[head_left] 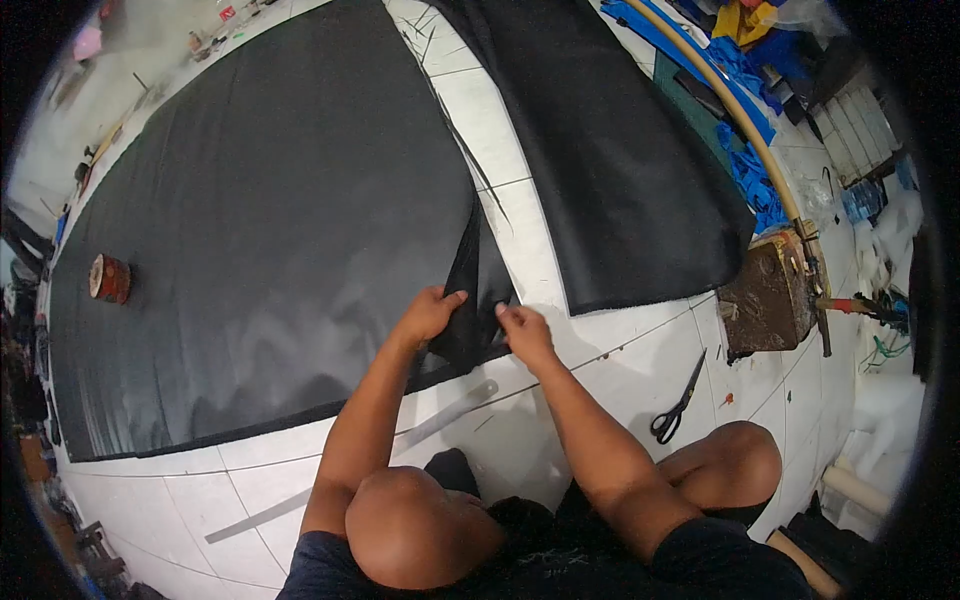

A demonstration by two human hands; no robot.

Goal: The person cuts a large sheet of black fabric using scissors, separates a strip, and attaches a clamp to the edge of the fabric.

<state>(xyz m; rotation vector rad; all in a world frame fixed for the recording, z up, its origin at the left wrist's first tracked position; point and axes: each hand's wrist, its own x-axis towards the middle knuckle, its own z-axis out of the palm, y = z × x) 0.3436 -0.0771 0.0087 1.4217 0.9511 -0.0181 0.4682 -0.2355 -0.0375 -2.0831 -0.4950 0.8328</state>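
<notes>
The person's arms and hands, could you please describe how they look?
The left hand and right hand are bare, without gloves, and no watch or bracelet shows on either wrist. The forearms are uncovered. Short dark sleeves cover the upper arms; the dark T-shirt has a pale print.

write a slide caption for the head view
Left hand and right hand at a folded edge of black sheeting, scissors on white tiles

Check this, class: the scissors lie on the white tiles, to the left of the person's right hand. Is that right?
The side is wrong: the head view shows the scissors on the white tiles, to the right of the person's right hand.
</notes>
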